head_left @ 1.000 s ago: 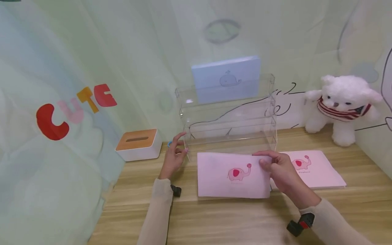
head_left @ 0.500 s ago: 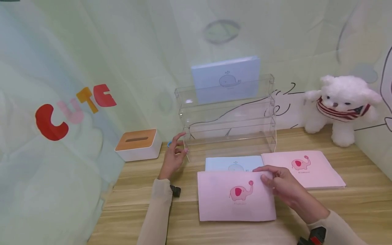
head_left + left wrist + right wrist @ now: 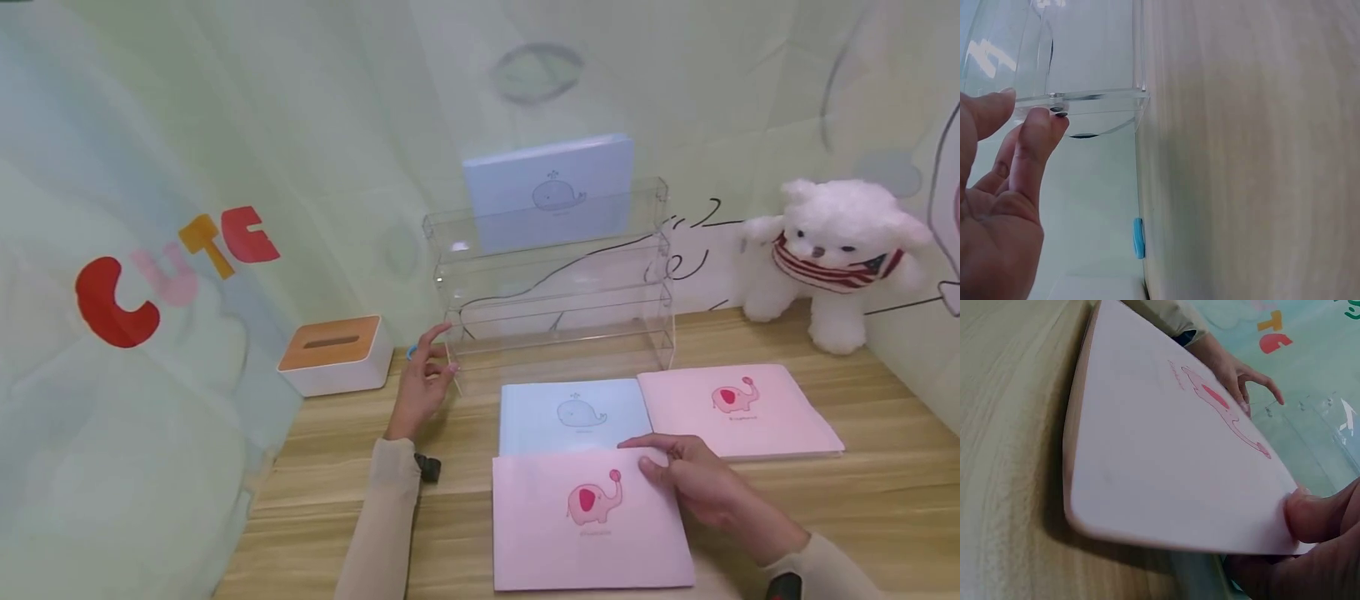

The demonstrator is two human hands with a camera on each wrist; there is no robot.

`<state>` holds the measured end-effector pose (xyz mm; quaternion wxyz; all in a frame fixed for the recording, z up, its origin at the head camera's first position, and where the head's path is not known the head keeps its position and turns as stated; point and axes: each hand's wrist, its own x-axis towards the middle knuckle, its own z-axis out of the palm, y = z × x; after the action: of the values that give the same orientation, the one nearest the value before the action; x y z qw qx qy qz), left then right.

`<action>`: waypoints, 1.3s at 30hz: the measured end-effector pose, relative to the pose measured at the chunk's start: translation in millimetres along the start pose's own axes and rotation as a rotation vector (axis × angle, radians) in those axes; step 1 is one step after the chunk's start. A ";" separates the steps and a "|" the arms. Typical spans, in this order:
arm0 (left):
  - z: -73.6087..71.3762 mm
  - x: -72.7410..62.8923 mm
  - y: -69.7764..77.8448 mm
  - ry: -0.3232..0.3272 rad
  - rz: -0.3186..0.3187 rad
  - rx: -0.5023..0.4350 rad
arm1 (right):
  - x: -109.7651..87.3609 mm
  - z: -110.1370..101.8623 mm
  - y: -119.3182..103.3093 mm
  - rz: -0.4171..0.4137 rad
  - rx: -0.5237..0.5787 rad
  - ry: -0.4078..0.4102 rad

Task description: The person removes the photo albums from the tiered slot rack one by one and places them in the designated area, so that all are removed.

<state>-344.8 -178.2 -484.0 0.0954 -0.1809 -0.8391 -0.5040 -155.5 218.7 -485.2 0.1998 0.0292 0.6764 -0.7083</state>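
Observation:
My right hand pinches the upper right corner of a pink notebook, with the thumb on its cover, which has a printed elephant. In the right wrist view the notebook tilts up off the table. Behind it lies a blue whale notebook, its lower part hidden. Another pink elephant notebook lies flat to the right. At the left end of a clear tiered rack, my left hand touches the side panel with its fingertips; the left wrist view shows those fingers against the panel's outer face.
A blue whale notebook stands upright in the rack's top tier. To the left sits a white tissue box with a wooden lid. A white plush toy sits at the back right. A printed curtain hangs behind the wooden table.
My right hand has brought the pink notebook down and toward me, away from the rack, uncovering part of the blue notebook on the table. The left hand keeps its place at the rack.

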 end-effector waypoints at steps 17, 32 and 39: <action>0.8 1.6 2.2 0.008 0.003 -0.010 | 3.7 0.2 8.7 0.028 -0.132 0.024; 1.7 1.3 2.5 0.009 -0.026 -0.057 | -2.9 -26.1 -24.7 -0.017 -0.575 -0.048; 0.9 1.8 -0.7 0.001 -0.003 -0.039 | -2.1 -33.7 -38.2 -0.075 -0.739 -0.056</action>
<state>-346.7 -177.4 -484.4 0.0914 -0.1812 -0.8293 -0.5206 -173.6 252.1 -451.1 0.1889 -0.0891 0.8815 -0.4235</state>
